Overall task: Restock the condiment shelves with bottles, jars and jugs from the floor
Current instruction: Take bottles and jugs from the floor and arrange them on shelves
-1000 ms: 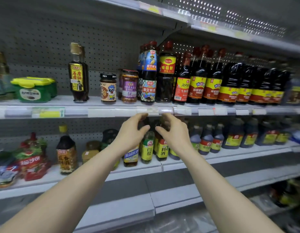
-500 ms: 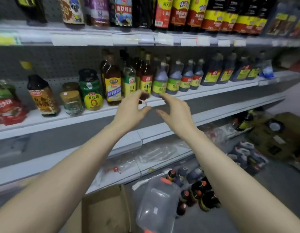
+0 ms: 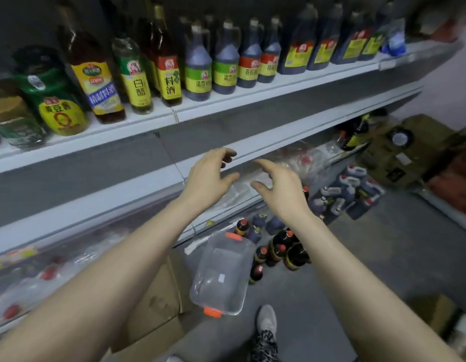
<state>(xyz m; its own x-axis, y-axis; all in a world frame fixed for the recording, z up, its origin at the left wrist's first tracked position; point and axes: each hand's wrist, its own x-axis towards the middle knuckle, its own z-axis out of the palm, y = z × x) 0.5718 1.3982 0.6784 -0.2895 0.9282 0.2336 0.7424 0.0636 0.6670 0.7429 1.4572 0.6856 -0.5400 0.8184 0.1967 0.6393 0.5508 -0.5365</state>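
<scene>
Bottles (image 3: 284, 246) with dark contents and red caps stand in a tight cluster on the floor, just right of a clear plastic tub (image 3: 224, 273) with orange clips that lies nearest you, beside a cardboard box (image 3: 158, 304). Their long axes are vertical, caps pointing up toward you.

Above them, both of your hands hover empty in front of the lower shelf edge. Your left hand (image 3: 208, 176) and right hand (image 3: 281, 186) face each other, fingers spread and loosely bent, holding nothing. The bottle cluster lies below the fingers and toward the near right, so your right hand is judged the closer one, almost directly over the caps. A straight drop with a grip round the neck looks the likely move.

Farther right on the floor sits a group of handled jugs (image 3: 349, 189), well apart from both hands.

Farthest, the condiment shelf (image 3: 252, 100) carries upright vinegar and cooking wine bottles in a row.
</scene>
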